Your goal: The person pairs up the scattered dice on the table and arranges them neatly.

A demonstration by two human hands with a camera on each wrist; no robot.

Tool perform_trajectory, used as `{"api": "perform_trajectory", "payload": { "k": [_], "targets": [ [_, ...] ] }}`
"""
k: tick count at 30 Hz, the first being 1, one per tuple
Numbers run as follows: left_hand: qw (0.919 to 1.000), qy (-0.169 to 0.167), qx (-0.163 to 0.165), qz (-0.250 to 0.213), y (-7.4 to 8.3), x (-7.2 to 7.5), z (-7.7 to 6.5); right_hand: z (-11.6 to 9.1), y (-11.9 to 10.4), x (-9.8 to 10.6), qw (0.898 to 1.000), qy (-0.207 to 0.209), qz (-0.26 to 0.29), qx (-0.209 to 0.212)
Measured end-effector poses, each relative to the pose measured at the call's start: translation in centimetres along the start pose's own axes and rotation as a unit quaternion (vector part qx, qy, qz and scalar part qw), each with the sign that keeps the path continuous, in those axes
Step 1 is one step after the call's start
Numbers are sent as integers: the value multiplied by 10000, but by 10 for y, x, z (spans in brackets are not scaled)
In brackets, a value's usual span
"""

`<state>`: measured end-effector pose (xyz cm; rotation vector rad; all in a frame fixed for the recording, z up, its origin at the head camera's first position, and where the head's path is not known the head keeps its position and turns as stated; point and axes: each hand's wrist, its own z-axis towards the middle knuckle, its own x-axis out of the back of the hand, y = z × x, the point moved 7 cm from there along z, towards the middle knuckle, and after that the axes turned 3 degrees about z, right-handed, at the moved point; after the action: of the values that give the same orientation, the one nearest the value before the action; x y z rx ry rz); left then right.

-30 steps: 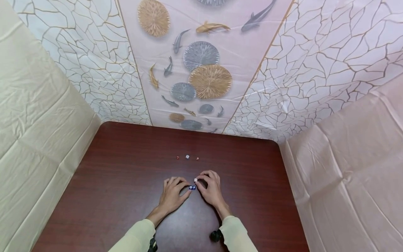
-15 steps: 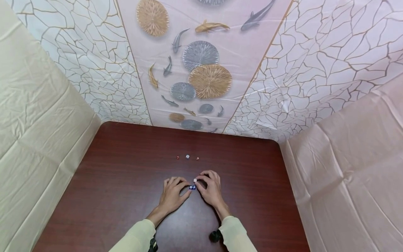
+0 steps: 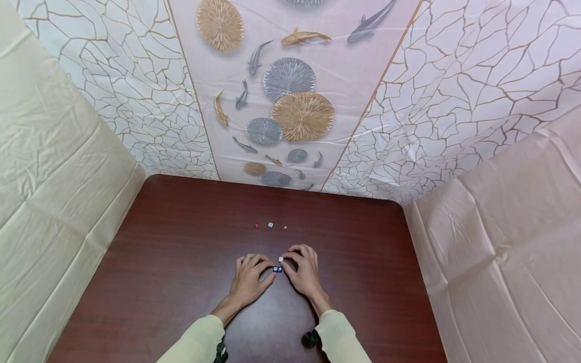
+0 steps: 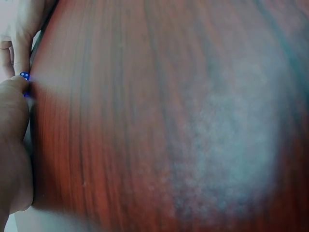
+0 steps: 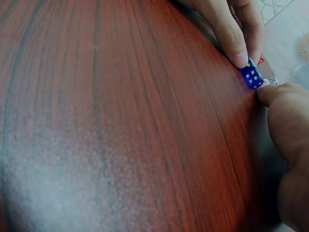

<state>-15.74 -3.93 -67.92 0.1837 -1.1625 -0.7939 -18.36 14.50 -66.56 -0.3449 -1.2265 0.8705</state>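
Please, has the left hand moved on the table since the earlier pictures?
No. Judged against the table's far edge in the head view, the left hand shows no clear shift in any direction.

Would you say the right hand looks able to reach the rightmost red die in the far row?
Probably yes: nothing visible stands between the right hand and that red die, though that hand pinches a white die and would likely need to release it first.
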Motion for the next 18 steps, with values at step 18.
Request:
{"api": "perform_trajectory", "payload": {
  "k": [18],
  "targets": [
    [9999,52,0,-142,0,4,0,0,-1,0,9999,-63,-97,-4]
  ]
}}
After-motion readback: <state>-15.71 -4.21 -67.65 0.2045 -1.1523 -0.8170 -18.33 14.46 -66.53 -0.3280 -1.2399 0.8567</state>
